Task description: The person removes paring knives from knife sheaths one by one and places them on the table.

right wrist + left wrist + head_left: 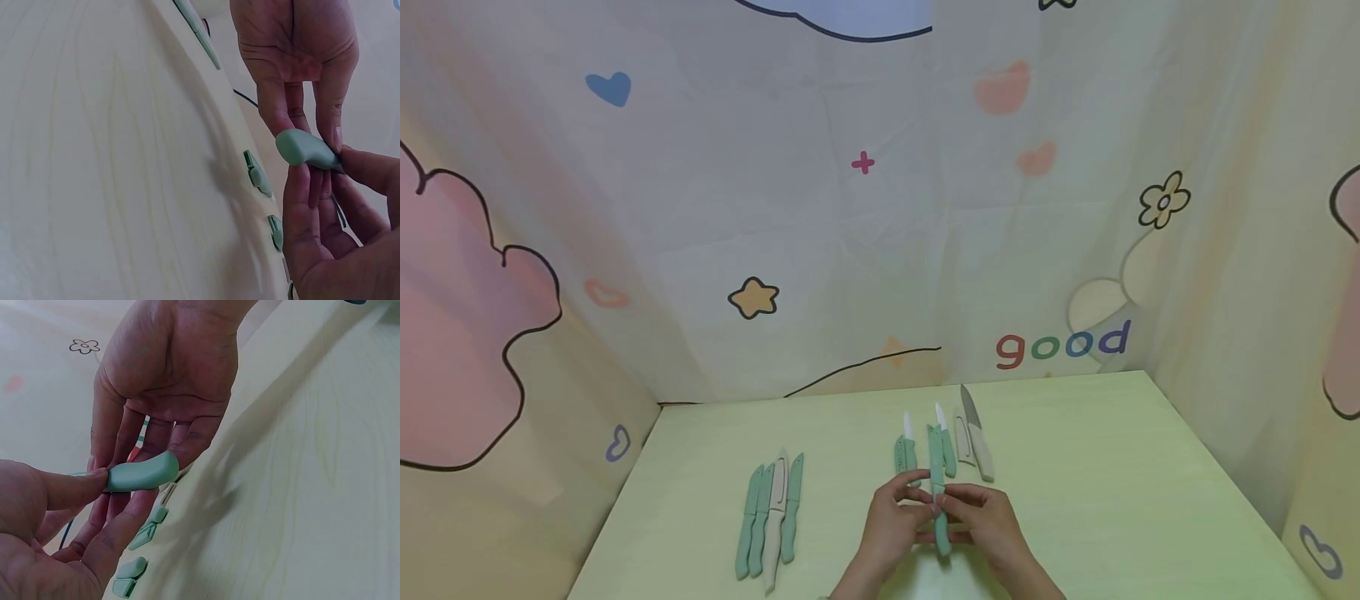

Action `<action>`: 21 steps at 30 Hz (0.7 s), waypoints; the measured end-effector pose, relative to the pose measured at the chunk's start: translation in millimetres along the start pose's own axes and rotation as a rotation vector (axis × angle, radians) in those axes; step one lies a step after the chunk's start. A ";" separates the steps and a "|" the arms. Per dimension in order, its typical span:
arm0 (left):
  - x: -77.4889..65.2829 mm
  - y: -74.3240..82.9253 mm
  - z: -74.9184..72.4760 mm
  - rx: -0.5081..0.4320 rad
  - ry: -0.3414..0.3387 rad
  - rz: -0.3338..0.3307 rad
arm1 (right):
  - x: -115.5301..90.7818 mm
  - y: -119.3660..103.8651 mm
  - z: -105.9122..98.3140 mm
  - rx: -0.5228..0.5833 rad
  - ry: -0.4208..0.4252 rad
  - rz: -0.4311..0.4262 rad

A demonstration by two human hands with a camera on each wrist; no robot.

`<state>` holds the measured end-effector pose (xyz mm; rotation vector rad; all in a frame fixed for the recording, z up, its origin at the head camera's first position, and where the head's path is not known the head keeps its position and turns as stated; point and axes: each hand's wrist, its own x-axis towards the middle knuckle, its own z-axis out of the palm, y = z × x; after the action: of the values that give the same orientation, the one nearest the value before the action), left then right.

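Observation:
Both hands hold a green knife with a green sheath (936,457) above the table, handle towards me. The left hand (889,518) pinches it from the left near where sheath and handle meet. From the other side the right hand (994,521) pinches the handle (942,540) just below that point. The rounded handle end shows in the left wrist view (147,474) and the right wrist view. Fingers hide the joint, so I cannot tell how far the sheath is on. Just beyond the hands lie two unsheathed green knives (912,457), with a green sheath (899,454) beside one.
At the back right lies an unsheathed beige knife (981,457) with its beige sheath (963,440) alongside. To the left, several sheathed knives lie in a row, among them a beige knife (772,542) and a green knife (789,533). Patterned cloth (880,250) encloses the table (1112,500) behind.

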<state>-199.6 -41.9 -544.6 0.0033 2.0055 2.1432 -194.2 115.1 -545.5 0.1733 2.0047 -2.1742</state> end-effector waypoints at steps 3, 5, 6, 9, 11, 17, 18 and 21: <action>0.3 -0.3 -0.4 -0.003 -0.003 -0.003 | 1.0 0.1 -0.7 -0.005 -0.012 0.004; 0.6 0.0 -0.6 -0.005 -0.005 -0.005 | 0.9 -0.5 -1.0 -0.009 -0.019 0.004; 0.7 0.3 -0.6 -0.005 -0.006 -0.007 | 0.7 -0.9 -1.1 -0.010 -0.023 0.004; 0.4 0.4 -1.1 -0.006 -0.012 -0.007 | 0.7 -1.8 -1.0 -0.008 -0.024 0.011; -0.3 0.7 -1.8 -0.011 -0.020 -0.008 | 0.7 -1.9 -1.1 -0.008 -0.027 0.014; -0.4 2.5 -4.7 -0.038 -0.056 -0.007 | 1.3 -0.6 -2.6 -0.011 -0.050 0.011; 0.3 2.7 -5.3 -0.036 -0.061 -0.002 | 1.5 -0.4 -2.8 -0.011 -0.053 0.011; 2.7 5.0 -7.0 0.001 -0.065 0.020 | 1.2 -0.3 -3.3 -0.014 -0.057 0.006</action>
<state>-204.0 -48.7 -540.6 0.0922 1.9792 2.1255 -195.6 118.3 -545.7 0.1145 1.9852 -2.1363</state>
